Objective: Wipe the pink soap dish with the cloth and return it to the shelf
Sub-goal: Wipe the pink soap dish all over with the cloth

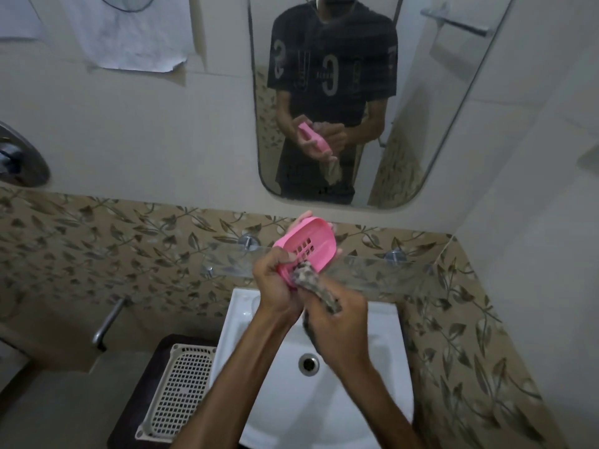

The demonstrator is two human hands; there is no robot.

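His left hand point(275, 280) has its grip clamped on the slotted pink plastic soap dish point(304, 249), tilted above the white ceramic sink point(382, 335). His right hand point(337, 322) clenches a bunched mottled cloth point(311, 281) against the dish's lower rim. A hard rub could, I'd say, twist the dish loose into the sink below the clear glass shelf point(366, 265).

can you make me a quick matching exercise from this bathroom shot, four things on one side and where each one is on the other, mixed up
Things:
1. pink soap dish
2. cloth
3. glass shelf
4. white slotted tray

Places:
A. mounted on the leaf-patterned tiles above the sink
B. held in the left hand
C. lying left of the sink
D. gripped in the right hand

Pairs: 1-B, 2-D, 3-A, 4-C
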